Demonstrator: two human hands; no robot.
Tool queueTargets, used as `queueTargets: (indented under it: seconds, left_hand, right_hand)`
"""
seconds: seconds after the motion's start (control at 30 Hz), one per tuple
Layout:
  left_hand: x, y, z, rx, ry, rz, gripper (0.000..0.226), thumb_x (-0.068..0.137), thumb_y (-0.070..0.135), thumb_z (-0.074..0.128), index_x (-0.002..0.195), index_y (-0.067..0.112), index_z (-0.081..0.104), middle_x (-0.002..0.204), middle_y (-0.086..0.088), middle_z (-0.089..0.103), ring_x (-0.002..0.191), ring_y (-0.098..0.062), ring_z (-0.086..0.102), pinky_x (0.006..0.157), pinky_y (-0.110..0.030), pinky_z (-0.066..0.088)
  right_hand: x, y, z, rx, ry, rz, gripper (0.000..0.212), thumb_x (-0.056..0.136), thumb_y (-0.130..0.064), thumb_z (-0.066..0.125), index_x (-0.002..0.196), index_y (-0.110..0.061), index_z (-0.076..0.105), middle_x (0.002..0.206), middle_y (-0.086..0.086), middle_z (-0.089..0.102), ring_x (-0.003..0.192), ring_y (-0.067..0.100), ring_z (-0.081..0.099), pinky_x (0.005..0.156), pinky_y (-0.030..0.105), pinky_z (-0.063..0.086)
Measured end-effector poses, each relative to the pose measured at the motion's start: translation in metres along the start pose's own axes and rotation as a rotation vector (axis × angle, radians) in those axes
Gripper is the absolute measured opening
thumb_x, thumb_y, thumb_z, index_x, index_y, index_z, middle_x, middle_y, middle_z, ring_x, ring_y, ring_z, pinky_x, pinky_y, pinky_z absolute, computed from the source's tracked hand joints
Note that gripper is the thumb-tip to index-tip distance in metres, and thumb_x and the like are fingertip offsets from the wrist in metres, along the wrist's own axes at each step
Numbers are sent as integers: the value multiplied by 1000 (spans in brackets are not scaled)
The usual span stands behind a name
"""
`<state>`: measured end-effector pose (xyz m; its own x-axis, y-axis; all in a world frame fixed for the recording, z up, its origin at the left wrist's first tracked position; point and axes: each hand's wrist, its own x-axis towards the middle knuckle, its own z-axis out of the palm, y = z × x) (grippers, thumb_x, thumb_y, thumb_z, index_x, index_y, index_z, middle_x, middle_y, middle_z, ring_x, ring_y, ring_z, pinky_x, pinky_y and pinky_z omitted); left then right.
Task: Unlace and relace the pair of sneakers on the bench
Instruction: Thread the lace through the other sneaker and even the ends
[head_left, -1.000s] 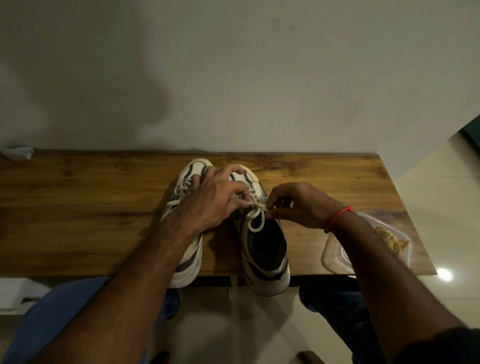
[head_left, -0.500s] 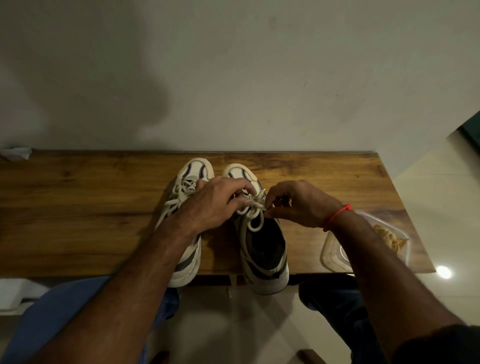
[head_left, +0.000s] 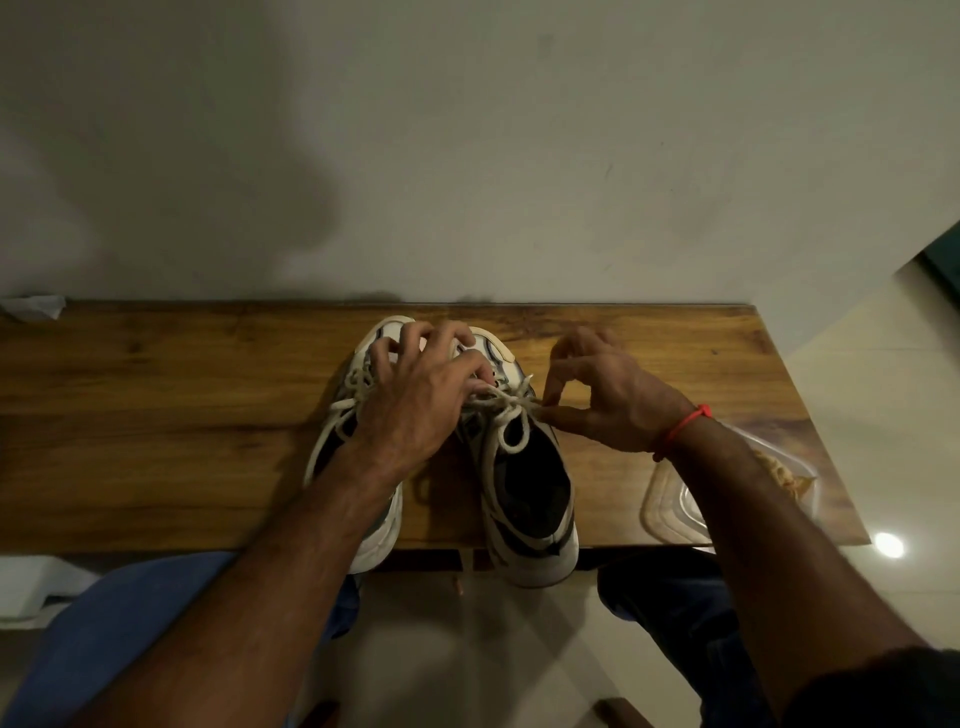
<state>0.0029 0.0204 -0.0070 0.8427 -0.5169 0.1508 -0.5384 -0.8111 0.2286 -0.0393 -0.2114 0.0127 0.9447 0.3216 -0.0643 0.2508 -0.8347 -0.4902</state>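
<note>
The surface, a wooden bench running across the middle of the frame, carries the pair of sneakers at its centre, toes toward the wall. The left sneaker is largely covered by the left forearm; the right sneaker lies just beside it, its dark opening toward the lower edge.

Compared with a second ago, the left hand is seen further up over the toes, its fingers now spread rather than bunched, while thumb and forefinger appear to pinch the lace at the knot. The right hand is now raised and more opened out, its thumb and forefinger pinched on a lace end at the right of the knot. The bow is judged to be mid-pull, either tightening or loosening; which cannot be told.

A loop of lace hangs below the knot, between both hands. A clear container sits at the right.
</note>
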Motion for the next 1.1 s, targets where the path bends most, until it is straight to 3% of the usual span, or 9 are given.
queueTargets:
  seconds: [0.1, 0.23, 0.4, 0.57, 0.8, 0.87, 0.93, 1.0, 1.1]
  left_hand:
    - [0, 2, 2, 68, 30, -36, 13, 90, 44, 64, 98, 36, 68, 151, 4, 39, 142, -31, 26, 106, -60, 25]
    - [-3, 2, 9, 106, 63, -91, 11, 87, 43, 66, 93, 35, 69, 157, 0, 37, 149, -36, 18, 109, -71, 21]
    - [-6, 1, 18, 149, 108, -173, 8, 86, 43, 67, 90, 37, 70, 154, 1, 40, 149, -38, 18, 109, -72, 18]
    - [-7, -3, 23, 216, 126, -254, 11, 82, 41, 78, 92, 39, 74, 146, 4, 46, 144, -35, 27, 108, -68, 21]
    - [-6, -4, 23, 87, 4, -155, 11, 93, 39, 65, 103, 38, 71, 142, 8, 47, 143, -27, 27, 112, -57, 20]
    - [1, -7, 16, -173, -23, -139, 22, 102, 34, 53, 117, 36, 68, 147, 8, 46, 145, -20, 28, 115, -49, 19]
    - [7, -1, 8, -464, 13, -170, 38, 107, 41, 37, 135, 29, 60, 154, 4, 43, 149, -20, 30, 120, -48, 23]
    - [8, 11, 5, -668, 9, -195, 69, 100, 65, 18, 153, 28, 42, 166, 6, 26, 156, -15, 9, 126, -47, 10]
    - [-2, 25, 13, -701, -149, -155, 107, 73, 93, -9, 162, 34, -5, 166, 19, -21, 149, -4, -29, 118, -33, -20]
  right_hand:
    - [-2, -3, -2, -103, 77, 10, 14, 79, -44, 74, 78, -39, 60, 144, -6, 41, 141, 24, 17, 109, 50, 22]
    - [-4, 1, -4, -82, 108, -68, 12, 78, -40, 72, 75, -31, 65, 149, -10, 43, 151, 22, 9, 119, 60, 6]
    - [-3, 3, -2, -63, 89, -134, 11, 81, -43, 64, 76, -34, 60, 139, -16, 54, 149, 16, 22, 121, 56, 8]
    - [-3, 9, 1, -42, 98, -179, 15, 81, -26, 74, 77, -30, 60, 126, -10, 63, 142, 16, 35, 122, 55, 13]
    - [-5, 15, 4, 95, -25, -23, 11, 88, -31, 69, 97, -23, 67, 136, -11, 54, 143, 11, 27, 119, 54, 23]
    - [-5, 9, 2, 211, 21, 34, 45, 89, -44, 65, 128, -23, 55, 151, -1, 43, 142, 10, 25, 119, 50, 28]
    - [-4, 1, 2, 275, 75, 48, 75, 91, -56, 57, 154, -30, 24, 165, -2, 15, 151, 17, 10, 122, 45, 18]
    - [-2, -9, 9, 228, 59, 25, 82, 96, -57, 46, 158, -32, -1, 165, -11, -14, 151, 13, -15, 122, 41, 2]
    - [-1, -18, 24, 35, -102, 15, 82, 95, -67, 28, 153, -35, -21, 157, -15, -34, 145, 13, -33, 121, 46, -11]
